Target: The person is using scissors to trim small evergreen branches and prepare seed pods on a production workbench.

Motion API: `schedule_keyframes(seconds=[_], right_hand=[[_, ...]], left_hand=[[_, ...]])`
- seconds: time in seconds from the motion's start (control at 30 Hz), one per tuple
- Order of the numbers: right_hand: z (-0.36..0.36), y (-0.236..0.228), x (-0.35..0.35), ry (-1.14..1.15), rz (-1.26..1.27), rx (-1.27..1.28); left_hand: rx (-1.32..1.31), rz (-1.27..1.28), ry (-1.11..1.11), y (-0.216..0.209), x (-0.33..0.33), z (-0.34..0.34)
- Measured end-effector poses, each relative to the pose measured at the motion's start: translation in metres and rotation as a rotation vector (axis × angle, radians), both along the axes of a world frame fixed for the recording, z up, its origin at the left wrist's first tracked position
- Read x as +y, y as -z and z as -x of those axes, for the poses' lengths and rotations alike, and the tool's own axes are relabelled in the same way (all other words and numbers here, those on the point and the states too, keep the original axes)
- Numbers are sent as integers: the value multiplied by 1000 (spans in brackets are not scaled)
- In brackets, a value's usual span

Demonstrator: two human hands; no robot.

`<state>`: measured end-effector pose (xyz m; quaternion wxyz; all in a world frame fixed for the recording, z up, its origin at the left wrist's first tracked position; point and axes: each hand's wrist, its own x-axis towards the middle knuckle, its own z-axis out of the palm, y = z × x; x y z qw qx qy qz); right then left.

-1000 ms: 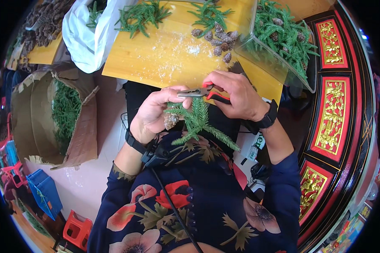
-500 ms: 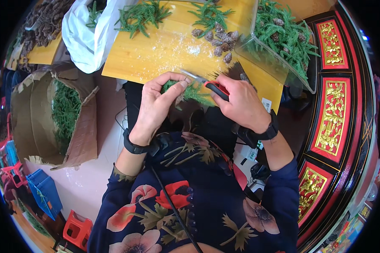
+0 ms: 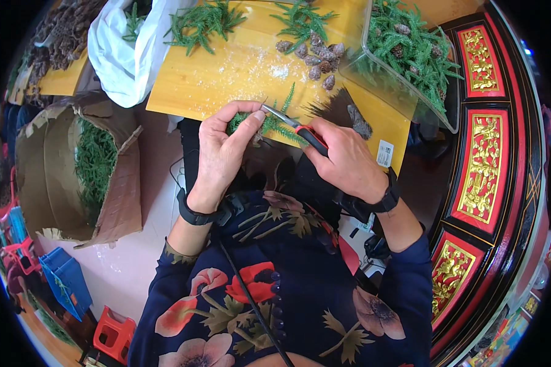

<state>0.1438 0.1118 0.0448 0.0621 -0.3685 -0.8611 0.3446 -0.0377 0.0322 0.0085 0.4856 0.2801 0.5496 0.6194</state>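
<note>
Overhead, from the head camera, a person's left hand [image 3: 229,134] pinches a green sprig [image 3: 277,126] between thumb and forefinger at the near edge of a yellow table [image 3: 196,85], while the right hand [image 3: 346,153] is curled around one pair of red-and-black pliers [image 3: 309,136], their tips by the left fingertips. Just beyond the right hand lies a dark bristly brush [image 3: 333,109]; one clear bin [image 3: 386,82] of greenery crowds the table's right side. Two green bunches [image 3: 205,25] and roughly ten pine cones [image 3: 329,82], partly overlapping, occupy the far half. One white bag [image 3: 119,61] and one cardboard box [image 3: 49,177] stand left; three gilded panels [image 3: 479,168] line the right.
</note>
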Motion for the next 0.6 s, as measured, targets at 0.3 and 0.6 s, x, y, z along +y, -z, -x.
schedule_keyframes(seconds=[0.3, 0.6], right_hand=[[1, 1, -2, 22, -30, -22], [3, 3, -1, 5, -24, 0]], left_hand=[[126, -10, -26, 4, -1, -2], [184, -18, -21, 3, -1, -1]])
